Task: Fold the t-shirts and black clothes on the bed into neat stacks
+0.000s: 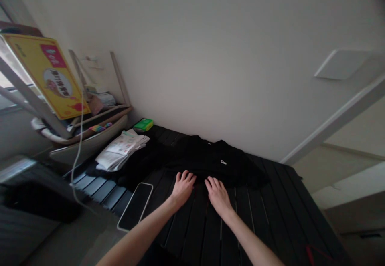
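Note:
A black garment (207,160) with a small white logo lies spread on a black slatted table (270,218) against the wall. My left hand (183,186) rests on the garment's near edge with its fingers stretched flat. Right beside it, my right hand (218,194) also lies flat, fingers out, touching the same hem. Neither hand grips anything.
A phone (135,206) lies face up left of my left hand. Folded white cloth (120,152) and a green box (143,124) sit at the table's far left. A cluttered rack with a yellow box (48,73) and a hanging white cable (78,138) stands further left.

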Available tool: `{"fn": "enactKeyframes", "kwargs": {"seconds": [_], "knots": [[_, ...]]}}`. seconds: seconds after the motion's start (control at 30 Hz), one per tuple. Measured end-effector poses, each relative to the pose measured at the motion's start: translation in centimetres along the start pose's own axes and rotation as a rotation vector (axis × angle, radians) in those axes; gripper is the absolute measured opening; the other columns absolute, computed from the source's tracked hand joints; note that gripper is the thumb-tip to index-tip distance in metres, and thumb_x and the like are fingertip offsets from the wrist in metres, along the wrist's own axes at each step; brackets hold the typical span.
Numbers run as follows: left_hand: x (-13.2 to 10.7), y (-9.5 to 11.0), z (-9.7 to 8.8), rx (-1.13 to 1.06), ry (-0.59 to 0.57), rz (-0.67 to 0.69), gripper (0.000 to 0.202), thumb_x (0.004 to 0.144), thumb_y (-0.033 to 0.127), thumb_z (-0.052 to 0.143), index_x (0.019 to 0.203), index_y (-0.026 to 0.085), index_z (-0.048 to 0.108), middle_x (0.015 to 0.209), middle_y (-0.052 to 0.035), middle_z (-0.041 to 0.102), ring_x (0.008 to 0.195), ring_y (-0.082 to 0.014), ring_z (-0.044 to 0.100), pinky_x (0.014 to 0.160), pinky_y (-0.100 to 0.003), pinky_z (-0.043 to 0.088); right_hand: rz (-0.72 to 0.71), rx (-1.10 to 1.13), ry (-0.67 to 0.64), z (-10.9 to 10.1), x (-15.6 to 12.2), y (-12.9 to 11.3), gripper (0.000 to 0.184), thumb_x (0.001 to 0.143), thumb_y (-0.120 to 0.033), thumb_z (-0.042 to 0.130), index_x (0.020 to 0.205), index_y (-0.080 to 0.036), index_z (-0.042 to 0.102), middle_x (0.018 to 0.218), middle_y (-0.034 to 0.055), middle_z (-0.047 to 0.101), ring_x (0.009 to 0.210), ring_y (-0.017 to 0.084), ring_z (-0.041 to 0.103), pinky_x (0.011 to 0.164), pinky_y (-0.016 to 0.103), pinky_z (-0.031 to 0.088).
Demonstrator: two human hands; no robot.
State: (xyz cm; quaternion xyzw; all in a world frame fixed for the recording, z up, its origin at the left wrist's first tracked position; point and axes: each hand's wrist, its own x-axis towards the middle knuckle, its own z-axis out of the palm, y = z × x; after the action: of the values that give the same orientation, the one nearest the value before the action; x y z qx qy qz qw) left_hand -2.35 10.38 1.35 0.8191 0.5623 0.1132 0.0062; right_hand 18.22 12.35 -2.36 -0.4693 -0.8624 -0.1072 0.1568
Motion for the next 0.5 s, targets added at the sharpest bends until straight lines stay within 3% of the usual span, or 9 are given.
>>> {"fn": "enactKeyframes", "kwargs": {"seconds": [0.1,0.2,0.33,0.43,0.5], "knots": [[1.4,-0.2,0.8,0.047,-0.009,-0.119,0.035,0.090,0.012,0.043,0.120,0.024,0.057,0.119,-0.0077,0.058,0.119,-0.0271,0.043,0.100,-0.051,0.032,0.125,-0.085,0.024,0.7,1.0,-0.6,0.048,0.079,0.004,0.035,0.116,-0.019,0.057,0.117,0.0132,0.060,0.100,0.024,0.058,0.084,0.040,0.047],[2.1,-1.0,-0.1,0.055,-0.016,-0.132,0.024,0.091,0.013,0.045,0.099,0.021,0.065,0.109,-0.0073,0.062,0.111,-0.0268,0.046,0.098,-0.051,0.032,0.140,-0.073,0.050,0.3,2.0,1.0,0.038,0.081,0.002,0.036,0.101,-0.019,0.060,0.103,0.0105,0.063,0.087,0.021,0.059,0.081,0.037,0.045],[0.5,-3.0,-4.2,-0.005,0.095,-0.110,0.021,0.091,0.018,0.050,0.099,0.028,0.067,0.108,-0.0033,0.063,0.113,-0.0259,0.042,0.099,-0.051,0.026,0.169,-0.039,0.117,-3.0,1.2,5.2,0.025,0.085,-0.006,0.038,0.093,-0.017,0.059,0.098,0.0094,0.060,0.085,0.020,0.057,0.080,0.034,0.044],[-2.2,-5.6,-7.4,-0.123,0.271,-0.173,0.026,0.090,0.018,0.049,0.104,0.030,0.067,0.112,-0.0026,0.063,0.113,-0.0257,0.040,0.098,-0.048,0.028,0.261,0.024,0.273,-6.3,-1.3,9.8,0.019,0.087,-0.016,0.041,0.093,-0.017,0.059,0.101,0.0099,0.058,0.089,0.022,0.057,0.082,0.035,0.044],[-4.0,-7.4,-8.9,-0.178,0.328,-0.217,0.028,0.089,0.016,0.045,0.102,0.028,0.067,0.116,-0.0030,0.061,0.114,-0.0258,0.039,0.097,-0.047,0.030,0.299,0.084,0.355,-8.0,-3.2,12.3,0.017,0.085,-0.018,0.042,0.090,-0.019,0.059,0.100,0.0084,0.058,0.090,0.022,0.057,0.085,0.036,0.044]]}}
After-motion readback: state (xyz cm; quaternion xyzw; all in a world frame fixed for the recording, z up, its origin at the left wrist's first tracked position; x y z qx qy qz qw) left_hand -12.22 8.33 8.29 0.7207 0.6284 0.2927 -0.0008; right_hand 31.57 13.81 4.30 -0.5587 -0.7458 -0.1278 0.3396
